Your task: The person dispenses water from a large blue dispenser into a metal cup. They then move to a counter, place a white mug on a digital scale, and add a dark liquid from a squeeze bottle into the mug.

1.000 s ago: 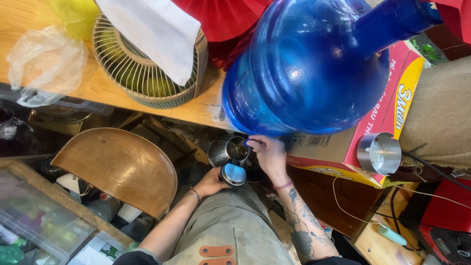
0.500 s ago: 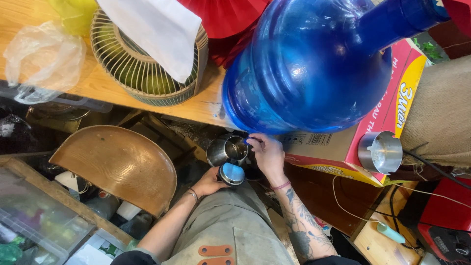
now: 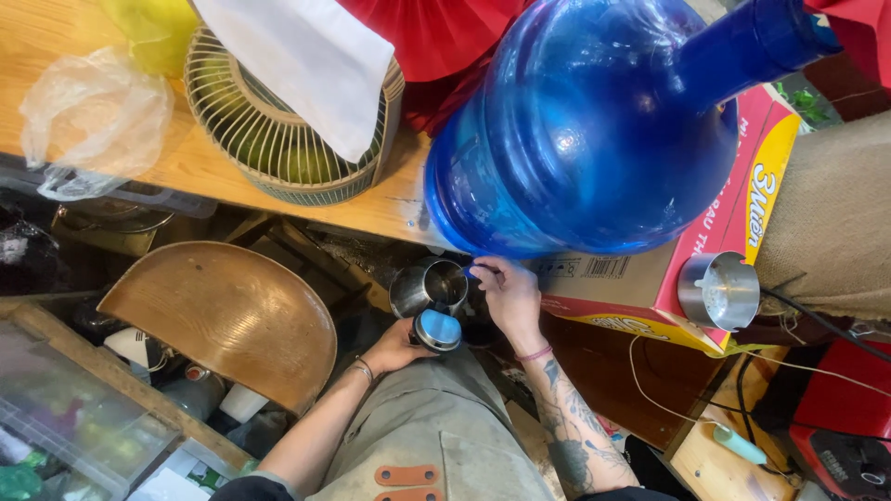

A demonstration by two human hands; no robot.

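- Head cam looks straight down: big blue water jug (image 3: 594,130) lies on its side on the wooden counter (image 3: 195,162). Long axis runs lower left to upper right, neck pointing up-right, rounded base hanging over the counter's front edge.
- Right hand (image 3: 509,295) is up at the jug's underside, just below the base, fingers pinched narrow round a small blue tap; can't tell how firm the grip is.
- Left hand (image 3: 394,348) is lower, wrapped round the handle end of a steel cup (image 3: 429,288), closed on it.
- Cup sits just left of the right hand, mouth open toward the cam, rim right under the jug's base. Inside looks dark; can't tell the fill level.
- Small blue-topped round lid (image 3: 438,329) sits just below the cup, betw. both hands, touching the left fingers.
- Edges: counter front edge runs diagonally just above the cup. Red-and-yellow cardboard box (image 3: 733,232) butts the jug on the right, its corner near the right wrist.
- Steel tin (image 3: 716,289) stands on the box's edge, well apart from the hands.
- Left of the cup: round wooden stool seat (image 3: 223,315), near the left forearm. Open gap betw. seat and cup is narrow and dark.
- Up on the counter: wire basket (image 3: 278,139) w/ green fruit and a white cloth (image 3: 306,65), plus a clear plastic bag (image 3: 83,121) far left, all clear of the hands.
- Below: apron lap fills the bottom; cables trail at lower right.
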